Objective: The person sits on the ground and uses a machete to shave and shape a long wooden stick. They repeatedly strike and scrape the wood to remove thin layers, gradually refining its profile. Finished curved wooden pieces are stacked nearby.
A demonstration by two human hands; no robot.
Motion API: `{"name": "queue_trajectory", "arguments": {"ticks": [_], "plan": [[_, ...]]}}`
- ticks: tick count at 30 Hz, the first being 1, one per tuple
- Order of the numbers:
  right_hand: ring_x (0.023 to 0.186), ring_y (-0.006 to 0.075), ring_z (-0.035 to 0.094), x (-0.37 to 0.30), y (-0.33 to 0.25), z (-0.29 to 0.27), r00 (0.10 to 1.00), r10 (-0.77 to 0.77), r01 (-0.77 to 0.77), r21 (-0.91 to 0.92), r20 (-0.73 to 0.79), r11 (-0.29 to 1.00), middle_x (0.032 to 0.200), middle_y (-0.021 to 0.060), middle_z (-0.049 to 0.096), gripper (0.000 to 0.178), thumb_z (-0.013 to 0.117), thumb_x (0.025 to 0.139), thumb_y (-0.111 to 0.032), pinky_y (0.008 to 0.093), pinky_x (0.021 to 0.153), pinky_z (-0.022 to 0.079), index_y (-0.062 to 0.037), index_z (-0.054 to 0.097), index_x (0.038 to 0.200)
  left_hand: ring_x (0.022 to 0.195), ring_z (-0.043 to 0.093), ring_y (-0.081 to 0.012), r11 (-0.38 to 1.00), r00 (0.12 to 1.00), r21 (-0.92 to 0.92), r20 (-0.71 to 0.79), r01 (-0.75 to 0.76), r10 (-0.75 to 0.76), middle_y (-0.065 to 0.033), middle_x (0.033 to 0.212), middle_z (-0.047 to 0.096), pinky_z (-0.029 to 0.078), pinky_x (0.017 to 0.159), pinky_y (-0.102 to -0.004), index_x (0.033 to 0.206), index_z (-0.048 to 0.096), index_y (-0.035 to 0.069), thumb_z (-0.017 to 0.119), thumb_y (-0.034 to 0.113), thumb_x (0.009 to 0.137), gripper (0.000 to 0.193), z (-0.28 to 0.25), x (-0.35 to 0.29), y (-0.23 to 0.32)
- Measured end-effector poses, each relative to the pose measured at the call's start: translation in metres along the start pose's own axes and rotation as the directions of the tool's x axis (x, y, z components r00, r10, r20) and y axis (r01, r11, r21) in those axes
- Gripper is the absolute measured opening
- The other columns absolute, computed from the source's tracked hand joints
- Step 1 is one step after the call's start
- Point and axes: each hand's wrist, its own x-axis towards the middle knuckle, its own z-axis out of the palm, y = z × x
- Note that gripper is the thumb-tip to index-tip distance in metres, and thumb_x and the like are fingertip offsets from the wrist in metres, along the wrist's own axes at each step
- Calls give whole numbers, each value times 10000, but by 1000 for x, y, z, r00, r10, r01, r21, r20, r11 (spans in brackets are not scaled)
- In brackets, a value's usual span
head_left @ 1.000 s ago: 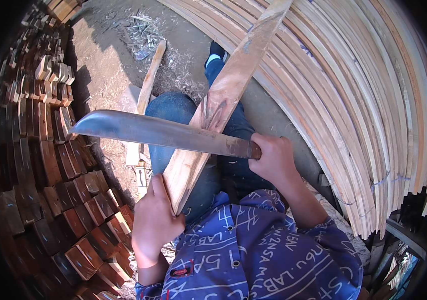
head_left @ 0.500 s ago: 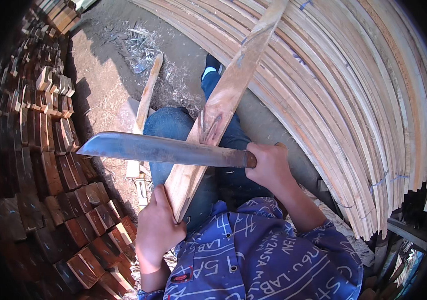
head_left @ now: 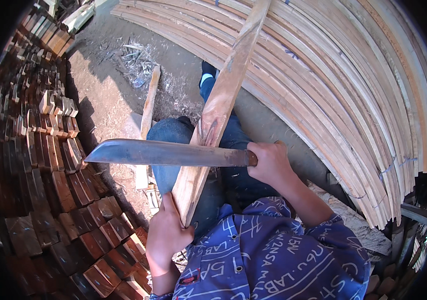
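Observation:
My right hand [head_left: 269, 161] is closed round the wooden handle of a machete [head_left: 168, 153], whose broad blade points left across my lap. Under the blade runs a long pale wooden plank [head_left: 222, 97], slanting from my lap up to the far right; a dark knot marks its face. The near end of that plank is gripped by my left hand [head_left: 167, 226], thumb along its edge. The blade lies over the plank; whether it touches the wood I cannot tell.
Long pale boards [head_left: 318, 95] are stacked along the right. Dark timber blocks [head_left: 73, 185] are piled at the left. On the ground ahead are wood shavings [head_left: 138, 65] and a narrow wood strip [head_left: 150, 97] beside my knee.
The view has shifted slightly. Both hands still hold the plank and the machete in nearly the same pose, with the blade lying across the plank.

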Motion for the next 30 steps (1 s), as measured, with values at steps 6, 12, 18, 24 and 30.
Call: {"name": "queue_trajectory", "arguments": {"ticks": [6, 12, 18, 24, 30], "plan": [[673, 404, 616, 5, 48, -10, 977, 206, -209, -72, -51, 975, 667, 172, 612, 178, 643, 616, -101, 477, 612, 476, -34, 602, 777, 868, 627, -522, 999, 1000, -19, -4, 28, -29, -390, 971, 592, 526, 769, -516, 1266, 341, -120, 696, 94, 624, 765, 15, 4, 6], [664, 348, 651, -6, 9, -13, 995, 76, -71, -89, 60, 994, 680, 127, 646, 188, 675, 636, -165, 470, 597, 502, -86, 629, 801, 863, 633, -519, 998, 999, -60, 35, 14, -12, -379, 948, 606, 528, 781, -521, 1258, 338, -123, 726, 101, 640, 764, 6, 4, 3], [660, 392, 623, 15, 57, -16, 981, 192, -193, -150, -20, 970, 649, 152, 618, 229, 672, 582, -141, 482, 608, 486, -50, 621, 787, 854, 624, -533, 999, 1000, -50, -18, 20, -21, -385, 953, 597, 517, 769, -533, 1239, 345, -109, 722, 93, 644, 733, 13, 7, 10], [668, 351, 658, 1, 35, -24, 987, 160, -159, -180, -10, 971, 681, 142, 651, 142, 642, 678, -165, 457, 578, 499, -86, 633, 796, 853, 620, -538, 999, 1000, -43, 9, 27, -26, -387, 962, 596, 517, 768, -529, 1246, 342, -105, 721, 77, 645, 734, 1, 7, 9], [641, 337, 641, -4, 8, -16, 995, -53, 61, -92, 89, 994, 681, 94, 644, 212, 667, 593, -128, 432, 550, 464, -98, 635, 800, 844, 621, -534, 999, 999, -34, 24, 29, -28, -376, 955, 594, 517, 767, -532, 1243, 335, -115, 703, 66, 643, 727, 0, 5, 8]]}}
